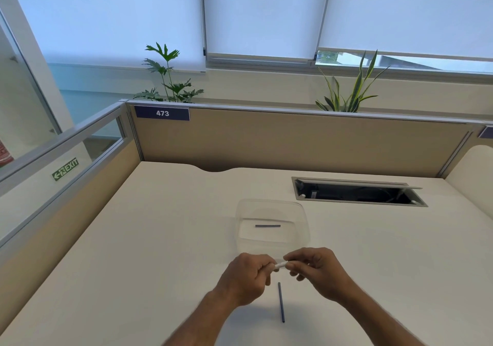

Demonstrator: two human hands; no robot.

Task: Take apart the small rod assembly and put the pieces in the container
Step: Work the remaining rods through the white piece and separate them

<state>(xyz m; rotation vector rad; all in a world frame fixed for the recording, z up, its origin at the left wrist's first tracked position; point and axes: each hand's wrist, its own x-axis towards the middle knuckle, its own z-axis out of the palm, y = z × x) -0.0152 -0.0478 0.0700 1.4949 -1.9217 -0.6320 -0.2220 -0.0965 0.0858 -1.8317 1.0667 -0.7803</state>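
My left hand (249,276) and my right hand (317,272) meet just in front of the clear plastic container (272,207). Both pinch a small white piece (279,265) of the rod assembly between their fingertips, one hand at each end. Most of the piece is hidden by the fingers. One dark blue rod (267,225) lies flat inside the container. Another dark blue rod (281,303) lies on the desk below my hands, pointing away from me.
The white desk (149,239) is bordered by beige partition panels at the back and left. An open cable hatch (357,192) is sunk into the desk at the back right. Two plants stand behind the partition.
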